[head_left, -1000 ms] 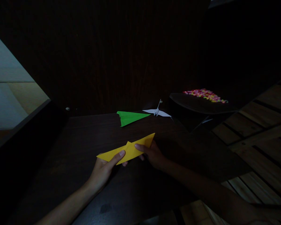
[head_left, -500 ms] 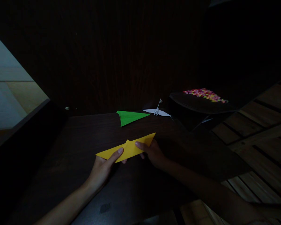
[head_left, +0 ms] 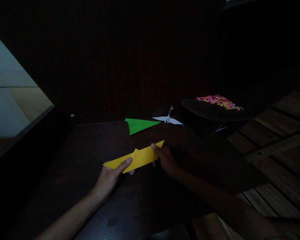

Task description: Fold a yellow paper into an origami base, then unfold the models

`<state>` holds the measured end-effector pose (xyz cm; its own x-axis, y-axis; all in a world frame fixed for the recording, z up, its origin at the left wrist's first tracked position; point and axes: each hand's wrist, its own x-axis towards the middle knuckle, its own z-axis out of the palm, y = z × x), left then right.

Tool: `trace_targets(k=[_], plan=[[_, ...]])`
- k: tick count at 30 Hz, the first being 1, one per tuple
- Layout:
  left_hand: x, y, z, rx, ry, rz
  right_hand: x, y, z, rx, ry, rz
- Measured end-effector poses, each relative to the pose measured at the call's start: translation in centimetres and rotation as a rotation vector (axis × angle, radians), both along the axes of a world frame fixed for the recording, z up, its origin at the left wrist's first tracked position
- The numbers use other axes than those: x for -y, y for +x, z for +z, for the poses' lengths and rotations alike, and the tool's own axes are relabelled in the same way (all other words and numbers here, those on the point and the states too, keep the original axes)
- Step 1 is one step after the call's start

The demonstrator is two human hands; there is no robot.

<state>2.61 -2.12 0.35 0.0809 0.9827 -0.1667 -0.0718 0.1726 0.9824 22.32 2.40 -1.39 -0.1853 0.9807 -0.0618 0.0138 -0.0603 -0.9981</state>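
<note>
A long folded piece of yellow paper (head_left: 137, 157) is held just above the dark wooden table (head_left: 95, 156), slanting up to the right. My left hand (head_left: 110, 178) pinches its left end, thumb on top. My right hand (head_left: 166, 160) grips the right end near the tip, thumb pressed on the paper. Both hands are shut on the same piece.
A green folded paper plane (head_left: 139, 125) and a white paper crane (head_left: 168, 119) lie at the table's far edge. To the right a dark tray (head_left: 215, 113) carries a heap of small coloured pieces (head_left: 218, 101). Wooden slats (head_left: 277, 133) run along the right. The scene is very dark.
My right thumb has slid along the yellow paper toward its right tip. The left hand and the paper have stayed nearly in place.
</note>
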Motion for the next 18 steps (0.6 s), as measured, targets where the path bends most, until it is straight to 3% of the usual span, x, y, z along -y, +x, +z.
trace_targets(k=[12, 18], plan=[[-0.3, -0.65, -0.71, -0.014, 0.036, -0.037, -0.81, 0.62, -0.16, 0.075, 0.031, -0.153], [-0.45, -0.68, -0.56, -0.01, 0.006, -0.027, -1.05, 0.81, -0.01, 0.016, 0.064, -0.167]])
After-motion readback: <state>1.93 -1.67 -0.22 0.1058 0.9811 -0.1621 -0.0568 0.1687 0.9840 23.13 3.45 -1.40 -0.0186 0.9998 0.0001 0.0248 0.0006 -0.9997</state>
